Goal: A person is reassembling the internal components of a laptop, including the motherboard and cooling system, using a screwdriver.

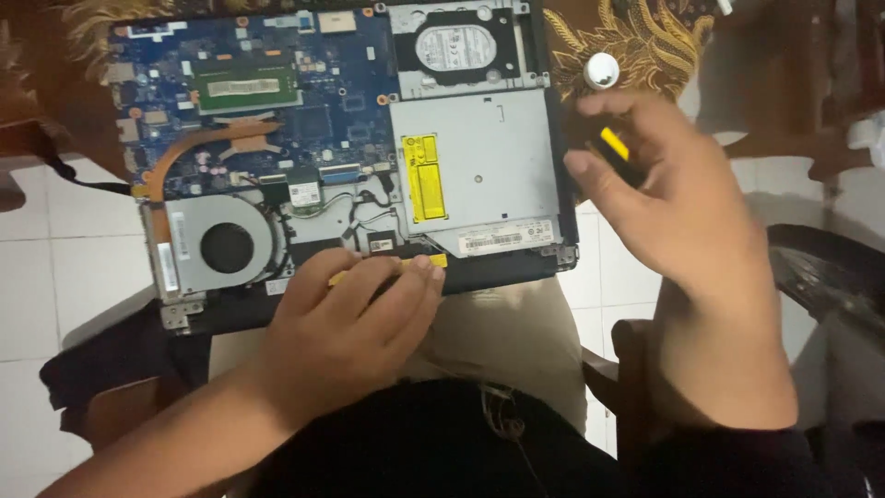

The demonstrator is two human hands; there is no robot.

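— On my lap, what's lying there?

— An opened laptop (369, 157), back cover off, its blue board up at eleven o'clock, the round black fan (227, 247) at nine, the silver optical drive (479, 171) near the middle and the hard disk (456, 46) at twelve

— And your left hand?

— My left hand (346, 327) rests on the near edge of the laptop, at about six o'clock, fingers curled together over a thin yellow tool (433, 262) whose tip pokes out past my fingertips, just below the drive's label

— The right one?

— My right hand (668, 198) is at three o'clock, beside the laptop's right edge, fingers closed loosely round a black and yellow screwdriver (613, 148); it's blurred, so how tight the grip is I cannot tell. A small white cap (601, 70) sits just above it, at one o'clock, on the patterned cloth (645, 37)

— Are the hands touching?

— No, well apart, one on each side of the drive
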